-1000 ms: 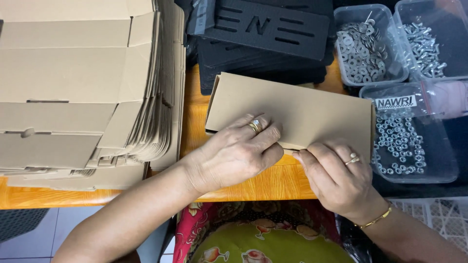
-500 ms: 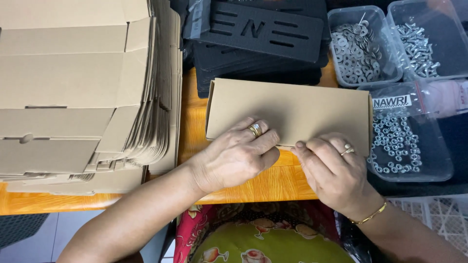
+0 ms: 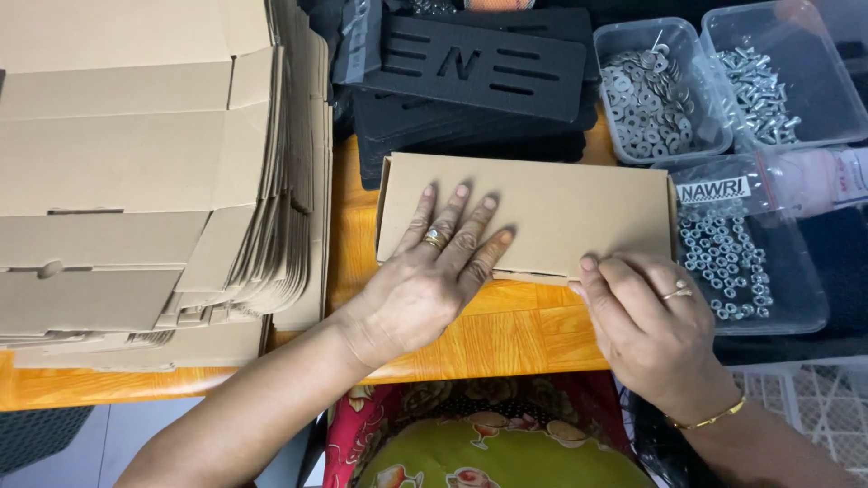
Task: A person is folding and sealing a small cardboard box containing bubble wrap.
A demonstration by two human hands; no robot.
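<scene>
Head view, now: the flat brown cardboard box (image 3: 542, 212) lies on the wooden counter (image 3: 506, 330), near the front edge, about mid-width. Left hand (image 3: 434, 271) lies flat on the box lid, fingers spread wide and straight, palm hanging over the box's near edge; it presses, grips nothing. Right hand (image 3: 646, 321) sits at the box's near right corner, fingers curled, fingertips (image 3: 589, 265) touching the near edge w/ the flap seam. Can't tell if it pinches the flap or just pushes on it.

Vs the two earlier pics: left hand was curled, both hands' fingertips met at the middle of the near edge, working the flap. Now the left has opened out and slid up onto the lid, while the right has shifted twd the corner. Box also sits squarer to the counter edge, flatter on top. Judgement: front flap looks tucked in, and the closing step is at its pressing-down stage, nearly done.

Around it: tall stack of flat cardboard blanks (image 3: 145, 172) fills the counter's left side, just beside the box. Black foam inserts (image 3: 479, 77) are piled behind the box, at the back edge. At right, clear plastic tubs: washers (image 3: 655, 95), screws (image 3: 768, 86), nuts (image 3: 728, 258), the last just beside the box's right end.
</scene>
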